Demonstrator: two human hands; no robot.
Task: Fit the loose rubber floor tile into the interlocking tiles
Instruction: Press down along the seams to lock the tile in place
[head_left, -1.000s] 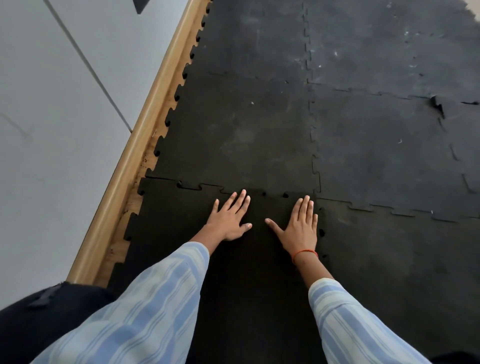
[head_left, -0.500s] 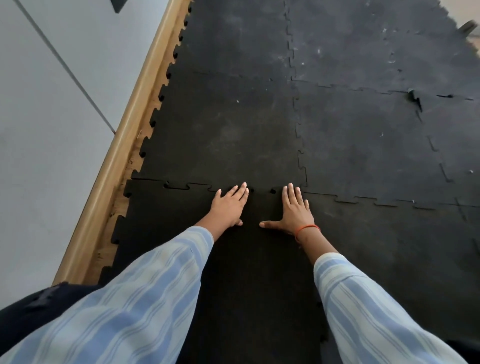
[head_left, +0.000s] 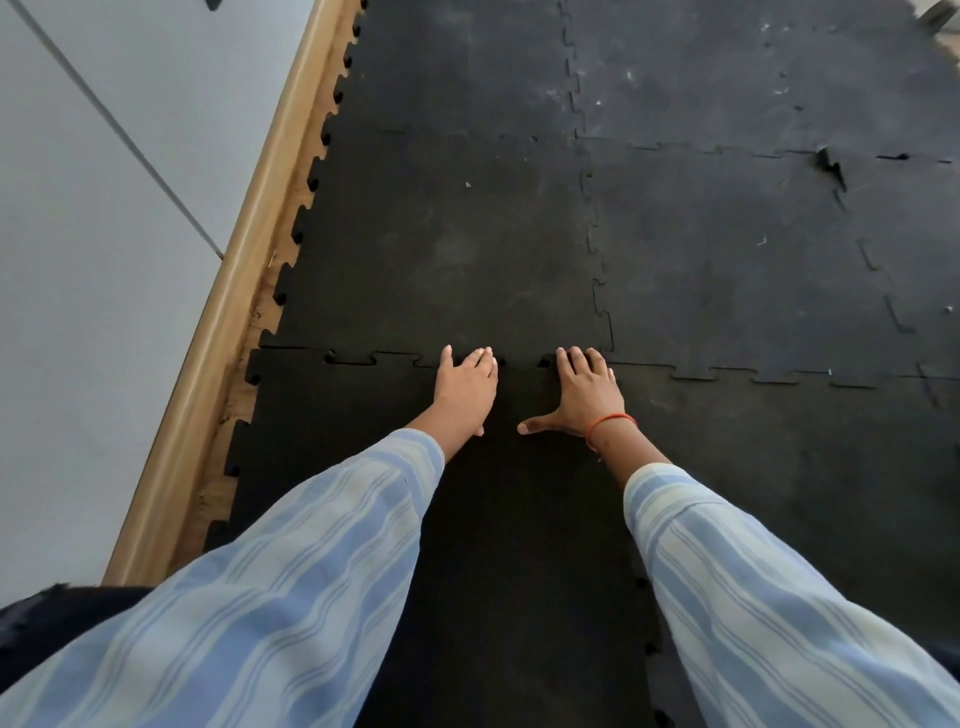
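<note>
"Both palms have slid forward to the seam?"

"Yes. My left hand (head_left: 465, 387) and right hand (head_left: 587, 392) now press flat, fingers together, on the loose black rubber floor tile (head_left: 363, 441), holding nothing. Its far teeth meet the laid black interlocking tiles (head_left: 447, 249); I judge the left notches unseated."
</note>
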